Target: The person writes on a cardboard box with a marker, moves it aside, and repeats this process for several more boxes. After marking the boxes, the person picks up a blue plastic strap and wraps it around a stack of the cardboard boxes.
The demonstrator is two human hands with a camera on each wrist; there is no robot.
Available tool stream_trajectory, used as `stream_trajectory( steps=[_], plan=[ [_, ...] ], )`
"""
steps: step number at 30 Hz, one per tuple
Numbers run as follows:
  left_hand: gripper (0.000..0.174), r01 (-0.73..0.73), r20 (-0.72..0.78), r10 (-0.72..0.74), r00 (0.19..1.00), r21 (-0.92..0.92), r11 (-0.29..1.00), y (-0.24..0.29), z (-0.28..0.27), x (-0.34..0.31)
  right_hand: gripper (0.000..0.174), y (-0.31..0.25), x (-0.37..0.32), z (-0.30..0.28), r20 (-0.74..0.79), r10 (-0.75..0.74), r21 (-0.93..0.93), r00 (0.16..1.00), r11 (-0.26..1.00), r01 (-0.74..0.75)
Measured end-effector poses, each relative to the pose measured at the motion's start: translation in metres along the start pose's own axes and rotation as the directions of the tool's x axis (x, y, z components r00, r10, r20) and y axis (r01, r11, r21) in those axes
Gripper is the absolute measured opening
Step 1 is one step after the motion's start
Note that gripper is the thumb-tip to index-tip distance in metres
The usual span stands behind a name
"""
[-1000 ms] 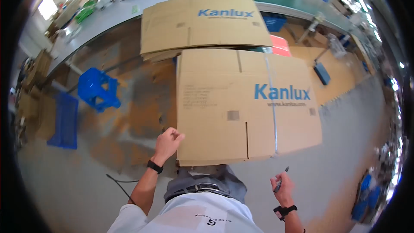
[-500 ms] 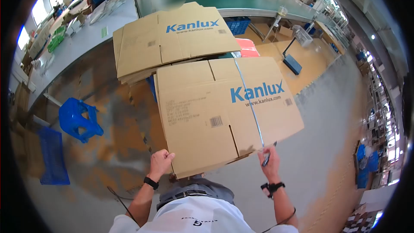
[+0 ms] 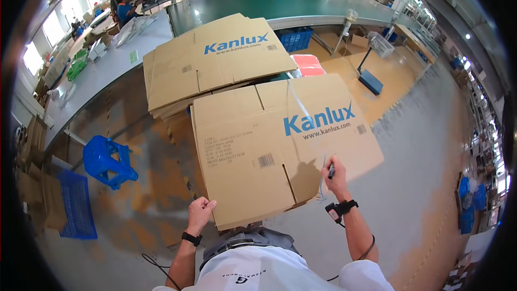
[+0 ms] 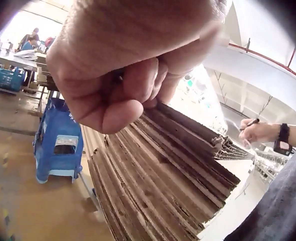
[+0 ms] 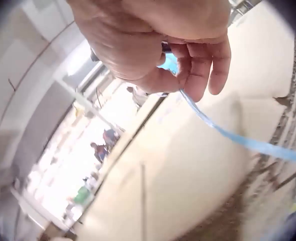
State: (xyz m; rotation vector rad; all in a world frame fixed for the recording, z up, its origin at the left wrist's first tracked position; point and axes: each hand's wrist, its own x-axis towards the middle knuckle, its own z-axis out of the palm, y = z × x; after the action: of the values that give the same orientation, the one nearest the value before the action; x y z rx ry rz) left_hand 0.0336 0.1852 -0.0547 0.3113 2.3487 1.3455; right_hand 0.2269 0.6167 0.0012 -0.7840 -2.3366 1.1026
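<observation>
A stack of flattened cardboard boxes (image 3: 237, 183), printed Kanlux on top, lies in front of me. My left hand (image 3: 200, 213) grips its near left corner, thumb on top. In the left wrist view the curled fingers (image 4: 123, 113) are at the upper sheets' edges. Over the near right part, my right hand (image 3: 336, 175) holds a dark pen-like tool (image 3: 331, 170). The same hand pinches a thin blue strap (image 5: 223, 133) between thumb and fingers. In the head view the strap curves loosely over the stack, one end hanging past the near edge.
Behind lies a second stack of flattened Kanlux boxes (image 3: 177, 75), beside a red object (image 3: 308, 66). A blue stool (image 3: 107, 161) and blue crate (image 3: 78, 205) stand left. A green-topped table (image 3: 253, 5) runs across the back; a platform scale (image 3: 370, 82) sits right.
My right hand has come up from beside the stack to over its near right part. The strap, straight and tight before, is now slack and bent. My left hand has closed on the near left corner.
</observation>
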Motion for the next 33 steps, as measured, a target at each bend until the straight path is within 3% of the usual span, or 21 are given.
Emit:
stream_trajectory(
  steps=[1,2,3,9,13,17,20,22,23,26,30,32,33],
  plan=[
    [0.027,0.003,-0.004,-0.003,1.000,0.011,1.000,0.001,-0.001,-0.002,0.017,-0.001,0.003,0.000,-0.060,0.025,0.289,0.998,0.957,-0.006],
    [0.027,0.014,-0.008,-0.014,1.000,0.013,1.000,0.002,-0.001,-0.003,0.017,-0.005,0.007,0.001,-0.115,0.067,0.555,0.991,0.832,0.008],
    [0.027,0.023,-0.011,-0.023,1.000,0.016,1.000,0.005,0.000,-0.003,0.018,-0.055,0.006,-0.011,-0.034,0.283,0.687,0.958,0.703,-0.184],
    [0.029,0.032,-0.003,-0.032,0.999,-0.016,0.999,0.002,0.000,0.000,0.023,-0.082,-0.025,-0.017,-0.006,0.184,0.704,0.983,0.699,-0.127],
    [0.030,0.045,0.031,-0.045,0.998,0.001,0.999,0.003,-0.003,0.000,0.025,-0.118,-0.061,-0.031,0.029,0.226,0.870,0.974,0.474,-0.135],
    [0.031,-0.023,0.066,0.021,0.998,0.025,0.999,-0.007,-0.007,0.007,0.026,-0.154,-0.116,-0.038,0.035,0.245,0.863,0.969,0.481,-0.153],
    [0.031,-0.041,0.119,0.040,0.992,0.014,0.999,-0.005,-0.009,0.010,0.023,-0.135,-0.161,-0.034,-0.179,0.309,0.638,0.934,0.759,-0.129],
    [0.031,-0.055,0.122,0.051,0.991,0.025,0.998,-0.007,-0.010,0.009,0.022,-0.087,-0.200,-0.030,-0.365,0.146,0.145,0.919,0.985,-0.098],
    [0.031,-0.070,0.117,0.064,0.991,0.050,0.996,-0.009,-0.010,0.009,0.021,-0.063,-0.222,-0.024,-0.406,0.026,-0.127,0.913,0.988,-0.085],
    [0.032,-0.113,0.124,0.100,0.987,0.105,0.988,-0.009,-0.014,0.011,0.017,-0.019,-0.293,-0.003,-0.363,0.129,-0.334,0.923,0.907,-0.258],
    [0.034,-0.119,0.220,0.084,0.972,0.152,0.981,0.000,-0.024,0.002,0.027,0.017,-0.348,0.005,-0.473,0.348,-0.333,0.809,0.780,-0.530],
    [0.034,-0.126,0.250,0.082,0.965,0.165,0.978,0.002,-0.026,0.002,0.034,0.018,-0.350,-0.008,-0.545,0.387,-0.397,0.744,0.662,-0.636],
    [0.034,-0.138,0.257,0.094,0.962,0.161,0.977,0.002,-0.027,0.002,0.033,0.021,-0.345,-0.015,-0.594,0.315,-0.381,0.740,0.700,-0.603]
  ],
)
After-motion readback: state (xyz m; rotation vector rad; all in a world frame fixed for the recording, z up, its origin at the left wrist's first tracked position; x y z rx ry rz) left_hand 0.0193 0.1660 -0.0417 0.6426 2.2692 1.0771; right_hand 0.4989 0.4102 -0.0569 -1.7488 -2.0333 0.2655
